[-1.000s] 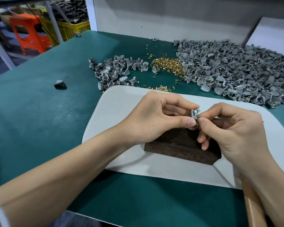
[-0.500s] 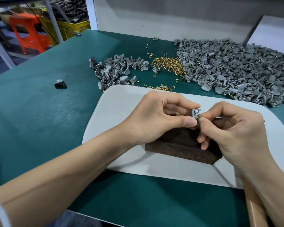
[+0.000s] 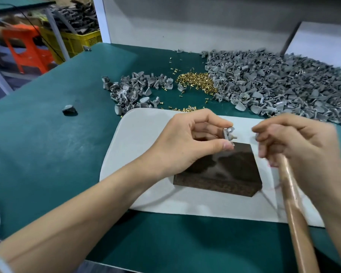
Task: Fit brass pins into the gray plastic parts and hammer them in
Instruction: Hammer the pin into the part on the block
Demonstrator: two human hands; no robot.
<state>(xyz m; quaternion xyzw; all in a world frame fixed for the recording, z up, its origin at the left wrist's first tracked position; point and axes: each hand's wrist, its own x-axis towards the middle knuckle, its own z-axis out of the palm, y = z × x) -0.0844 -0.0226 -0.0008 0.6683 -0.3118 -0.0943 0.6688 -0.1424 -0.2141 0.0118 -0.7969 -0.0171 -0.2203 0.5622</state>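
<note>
Table [image 3: 37, 154]: green top, carrying everything below.
Large heap of gray parts [image 3: 283, 85]: spread over the far right.
White mat [image 3: 146, 131]: lies in front of the person, near edge of the table.
Wooden handle [image 3: 295, 213]: slants from under the right palm toward the near right corner.
Dark block [image 3: 224, 174]: flat on the mat, between the hands.
Left hand [image 3: 185, 142]: thumb and forefinger pinch one gray part above the block.
Right hand [image 3: 303, 146]: apart from the left, fingers curled, blurred; a grip on the handle cannot be told.
Small heap of gray parts [image 3: 134, 91]: beyond the mat, left.
Brass pins [image 3: 197, 83]: loose pile between the two heaps.
Held gray part [image 3: 228, 133]: a pin [image 3: 234, 137] sticks out of its right side.
</note>
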